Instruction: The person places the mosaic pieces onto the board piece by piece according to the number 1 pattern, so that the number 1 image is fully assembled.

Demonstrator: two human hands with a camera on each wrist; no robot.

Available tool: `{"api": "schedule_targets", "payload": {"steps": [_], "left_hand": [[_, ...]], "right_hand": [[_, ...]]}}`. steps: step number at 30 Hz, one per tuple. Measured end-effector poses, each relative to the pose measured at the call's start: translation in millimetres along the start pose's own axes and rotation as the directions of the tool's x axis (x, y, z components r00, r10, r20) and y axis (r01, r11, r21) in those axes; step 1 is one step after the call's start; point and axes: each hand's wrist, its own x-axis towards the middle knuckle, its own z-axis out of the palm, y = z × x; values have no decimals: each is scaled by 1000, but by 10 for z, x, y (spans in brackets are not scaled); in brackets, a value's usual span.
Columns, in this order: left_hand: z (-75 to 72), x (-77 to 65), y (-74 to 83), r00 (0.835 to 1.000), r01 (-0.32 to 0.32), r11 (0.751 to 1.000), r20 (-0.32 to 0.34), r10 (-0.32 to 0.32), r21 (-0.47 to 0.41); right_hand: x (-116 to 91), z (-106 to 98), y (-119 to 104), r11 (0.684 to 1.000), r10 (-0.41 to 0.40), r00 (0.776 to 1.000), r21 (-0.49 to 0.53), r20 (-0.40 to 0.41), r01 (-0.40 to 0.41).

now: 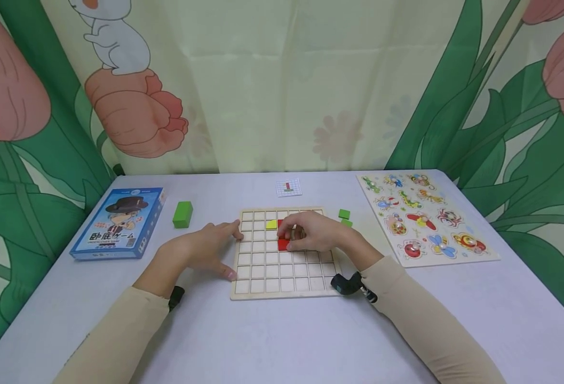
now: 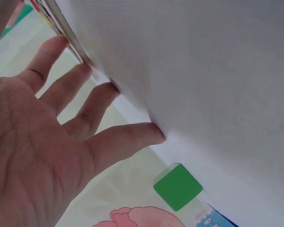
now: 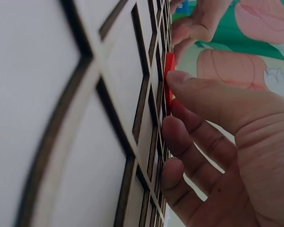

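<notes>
A pale wooden grid board (image 1: 262, 287) lies at the middle of the white table. My left hand (image 1: 202, 246) is spread along its left side, with fingertips and thumb right at the edge. Over the upper middle squares, my right hand (image 1: 316, 231) pinches a red tile (image 3: 170, 60) between thumb and fingers, low against the grid. Another bit of red shows above the fingers, partly hidden by the hand. One square to the left sits a yellow tile (image 1: 271, 224). Two green tiles (image 1: 344, 214) lie just off the board's right side, one partly behind the right hand.
Behind the board lies a small pattern card (image 1: 288, 187). To the left stand a green block (image 1: 183, 214) and a blue game box (image 1: 118, 224). A puzzle board with insect pictures (image 1: 428, 216) lies on the right. A printed curtain (image 1: 301, 90) hangs behind the table.
</notes>
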Motion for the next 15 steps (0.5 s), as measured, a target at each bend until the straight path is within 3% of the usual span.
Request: {"api": "schedule_targets", "payload": {"steps": [15], "left_hand": [[-2, -8, 15, 1000, 17, 1000, 6, -17, 12]], "right_hand": [[-31, -16, -49, 995, -21, 999, -95, 42, 25]]}}
